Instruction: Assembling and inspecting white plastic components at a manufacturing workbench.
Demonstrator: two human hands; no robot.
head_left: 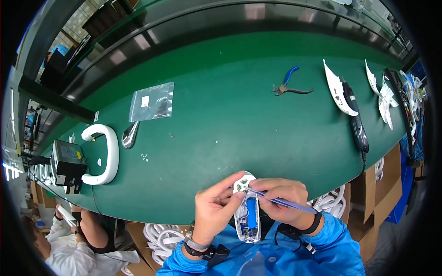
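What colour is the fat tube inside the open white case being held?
The tube is bright blue, and it shows best in the head view.

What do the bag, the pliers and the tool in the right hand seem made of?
Bag: thin, glossy plastic; the green table shows through.
Pliers: likely metal, dark and dull; the blue grip looks plastic.
Tool: perhaps smooth metal, from its bluish sheen, but plastic is possible.

- A green-topped workbench point(221, 115) filled most of the view.
- A dark metal ledge point(202, 32) ran along its far side, dotted with pale reflections point(254, 11).
- Bright lights point(8, 173) showed at the left rim.
- Grey floor point(391, 241) lay at lower right.
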